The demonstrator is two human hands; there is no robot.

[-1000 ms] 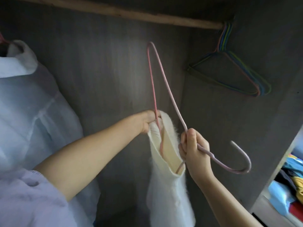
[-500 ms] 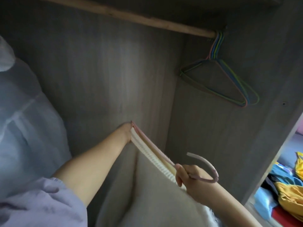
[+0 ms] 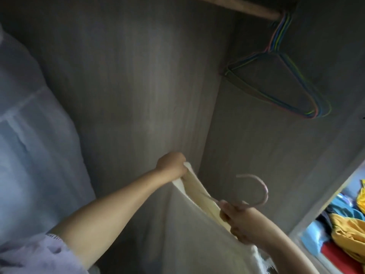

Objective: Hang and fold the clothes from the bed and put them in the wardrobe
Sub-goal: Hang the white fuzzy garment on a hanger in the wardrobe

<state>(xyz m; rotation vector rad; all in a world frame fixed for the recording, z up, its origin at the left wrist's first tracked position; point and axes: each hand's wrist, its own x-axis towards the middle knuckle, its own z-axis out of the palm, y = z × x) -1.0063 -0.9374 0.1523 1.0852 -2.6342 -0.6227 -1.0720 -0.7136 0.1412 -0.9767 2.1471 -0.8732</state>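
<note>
Left hand (image 3: 171, 162): grips far edge of cream knit garment (image 3: 197, 230)'s opening
Right hand (image 3: 240, 222): closed round pink hanger (image 3: 256, 191) neck; hook upward
Garment: stretched between hands, inside wardrobe (image 3: 138, 76)
Rail (image 3: 246, 8): spare coloured hangers (image 3: 280, 80) at right

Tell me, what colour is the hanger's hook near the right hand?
Pale pink hanger hook, seen in the head view.

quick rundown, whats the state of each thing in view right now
left hand: grips the top edge of the white garment
right hand: holds the pink hanger at its neck
pink hanger: off the rail, body inside the garment, hook sticking out
white garment: on the hanger, held up, not yet hung
wooden rail: carries spare hangers
coloured hangers: hanging empty
pale blue garment: hanging at left
</note>
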